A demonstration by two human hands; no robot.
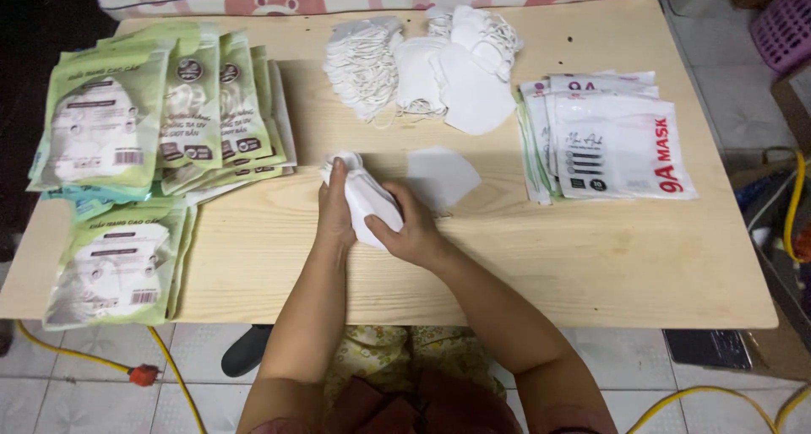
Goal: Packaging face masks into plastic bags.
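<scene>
Both hands hold a small stack of folded white face masks on edge over the wooden table. My left hand presses the stack's left side with fingers pointing up. My right hand grips its right side. A single flat white mask lies just right of the stack. Behind it sits a loose pile of white masks with ear loops.
Green filled mask packets fan across the table's left, with more near the front left corner. Empty white pouches lie at the right. A yellow cable runs on the tiled floor; a purple basket stands at the far right.
</scene>
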